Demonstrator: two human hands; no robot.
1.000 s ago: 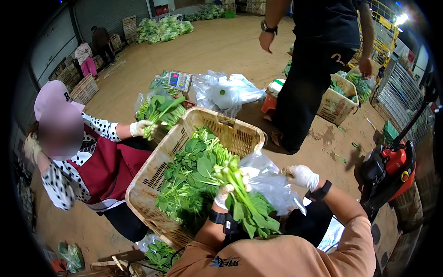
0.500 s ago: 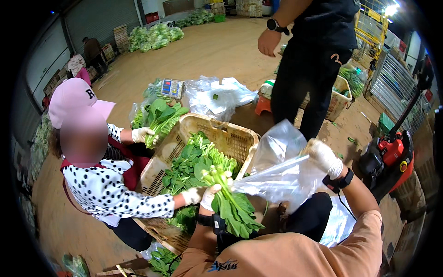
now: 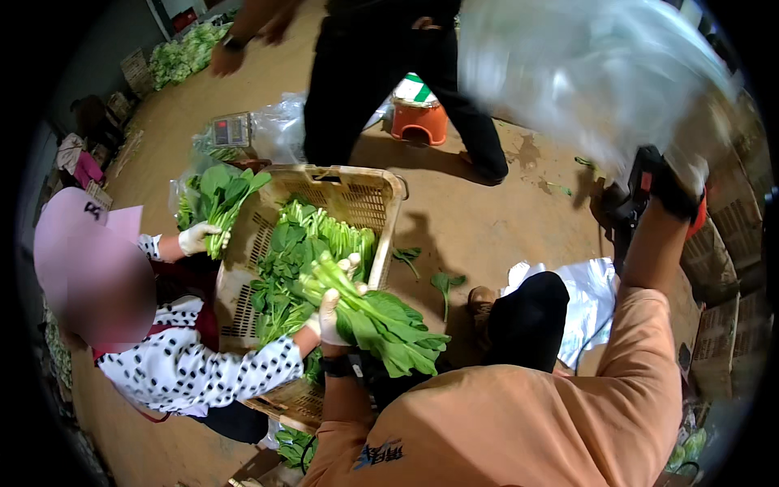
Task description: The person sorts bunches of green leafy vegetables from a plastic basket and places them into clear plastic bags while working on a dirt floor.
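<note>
My gloved left hand (image 3: 331, 316) is closed around a bunch of leafy greens (image 3: 381, 321), pale stems up to the left, leaves hanging to the right. It is over the right side of a plastic crate (image 3: 392, 211), where more greens (image 3: 300, 243) lie. Raised high at the upper right, my gloved right hand (image 3: 694, 154) grips a clear plastic bag (image 3: 584, 73). Motion blurs both bag and hand, hiding the fingers. A co-worker's gloved hand (image 3: 199, 238) holds another bunch (image 3: 223, 199) at the crate's left side; that person's other arm reaches toward the crate beside my left wrist.
A person in dark trousers (image 3: 349, 89) stands beyond the crate, by an orange stool (image 3: 419, 122). A scale (image 3: 231, 130) lies behind the crate. Flat plastic bags (image 3: 586, 300) lie beside my knee. Loose leaves (image 3: 445, 288) are on the floor. Cardboard boxes (image 3: 718, 341) line the right side.
My right hand has swung up and away with the bag, which now billows. My left hand still holds the greens over the crate. The standing person has shifted left, and my view has turned.
</note>
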